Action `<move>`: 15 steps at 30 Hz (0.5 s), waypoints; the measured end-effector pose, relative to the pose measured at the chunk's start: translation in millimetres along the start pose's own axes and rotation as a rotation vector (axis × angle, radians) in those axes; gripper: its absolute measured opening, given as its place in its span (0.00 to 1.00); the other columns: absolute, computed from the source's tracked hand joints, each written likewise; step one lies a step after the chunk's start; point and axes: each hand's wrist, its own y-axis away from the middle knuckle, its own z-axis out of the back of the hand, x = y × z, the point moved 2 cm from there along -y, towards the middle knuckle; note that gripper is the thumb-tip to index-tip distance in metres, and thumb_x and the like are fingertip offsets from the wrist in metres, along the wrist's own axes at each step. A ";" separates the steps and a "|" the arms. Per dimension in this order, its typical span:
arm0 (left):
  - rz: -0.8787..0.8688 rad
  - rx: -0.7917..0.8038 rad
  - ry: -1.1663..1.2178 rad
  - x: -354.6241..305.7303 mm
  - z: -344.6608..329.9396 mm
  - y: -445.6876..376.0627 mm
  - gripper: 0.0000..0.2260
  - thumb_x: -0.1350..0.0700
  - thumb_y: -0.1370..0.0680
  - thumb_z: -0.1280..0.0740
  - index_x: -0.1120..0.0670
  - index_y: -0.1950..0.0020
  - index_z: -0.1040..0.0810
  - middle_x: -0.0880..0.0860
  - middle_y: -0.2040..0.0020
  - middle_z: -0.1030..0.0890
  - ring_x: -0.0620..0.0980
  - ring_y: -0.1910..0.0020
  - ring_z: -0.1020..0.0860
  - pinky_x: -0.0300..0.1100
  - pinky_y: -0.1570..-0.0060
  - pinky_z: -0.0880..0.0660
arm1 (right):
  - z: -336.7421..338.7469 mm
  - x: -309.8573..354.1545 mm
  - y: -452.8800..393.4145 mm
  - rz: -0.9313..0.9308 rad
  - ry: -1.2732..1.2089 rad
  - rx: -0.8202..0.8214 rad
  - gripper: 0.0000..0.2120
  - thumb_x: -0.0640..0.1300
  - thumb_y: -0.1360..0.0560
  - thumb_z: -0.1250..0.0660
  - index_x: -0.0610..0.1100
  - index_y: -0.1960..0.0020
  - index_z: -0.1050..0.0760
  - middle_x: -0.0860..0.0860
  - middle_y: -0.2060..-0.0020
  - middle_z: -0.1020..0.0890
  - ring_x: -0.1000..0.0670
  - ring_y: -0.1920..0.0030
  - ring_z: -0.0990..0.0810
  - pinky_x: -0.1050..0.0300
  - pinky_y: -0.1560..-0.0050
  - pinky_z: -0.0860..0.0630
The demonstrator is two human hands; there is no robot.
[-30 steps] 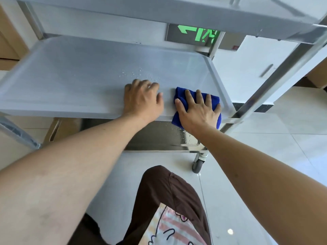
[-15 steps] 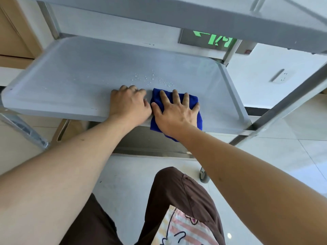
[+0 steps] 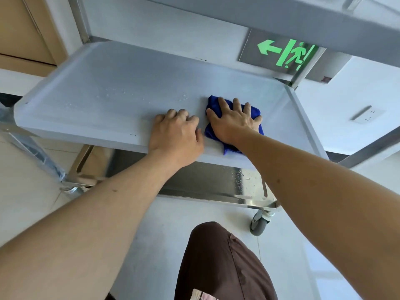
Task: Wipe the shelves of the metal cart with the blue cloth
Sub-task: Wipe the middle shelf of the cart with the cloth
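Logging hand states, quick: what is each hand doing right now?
Left hand: fingers loosely curled, rests on the middle shelf, holds nothing.
Right hand: fingers spread flat, presses the blue cloth.

Green exit sign [image 3: 283, 54], white wall [image 3: 350, 135], pale tiled floor [image 3: 28, 198]

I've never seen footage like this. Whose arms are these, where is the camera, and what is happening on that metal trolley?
No machine here: these are a person's two bare arms, filmed by a wide-angle camera worn on the head, looking forward and down. That is why the arms seem to grow out of the picture's bottom edge.

In front stands a metal cart with stacked shelves; its grey middle shelf carries scattered water droplets. The right hand presses flat, fingers spread, on a folded blue cloth near the shelf's front edge, wiping. The left hand holds nothing; it rests on the shelf's front edge beside the cloth, fingers curled. Below you see the shiny bottom shelf and a grey caster wheel.
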 end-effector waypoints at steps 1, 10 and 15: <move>0.001 -0.007 -0.001 -0.8 -0.6 -0.2 0.14 0.48 0.22 0.45 0.53 0.49 0.22 0.52 0.45 0.21 0.56 0.46 0.27 0.52 0.46 0.32 | 0.9 0.2 -10.4 -0.002 -0.001 -0.007 0.32 0.70 0.23 0.56 0.62 0.22 0.46 0.49 0.19 0.45 0.39 0.20 0.52 0.28 0.30 0.52; 0.026 -0.043 0.001 -4.6 -5.7 -4.0 0.17 0.48 0.25 0.48 0.52 0.49 0.23 0.51 0.49 0.21 0.55 0.48 0.27 0.51 0.46 0.33 | 8.4 8.4 -112.0 -0.050 0.009 -0.032 0.30 0.68 0.23 0.54 0.59 0.25 0.38 0.47 0.26 0.34 0.39 0.25 0.41 0.29 0.33 0.44; 0.035 -0.067 -0.004 -5.1 -7.9 -4.8 0.15 0.48 0.24 0.45 0.51 0.48 0.22 0.51 0.50 0.21 0.55 0.49 0.27 0.51 0.48 0.33 | 12.8 13.4 -155.2 -0.071 0.004 -0.019 0.30 0.67 0.24 0.54 0.60 0.25 0.39 0.47 0.25 0.35 0.38 0.24 0.42 0.30 0.32 0.45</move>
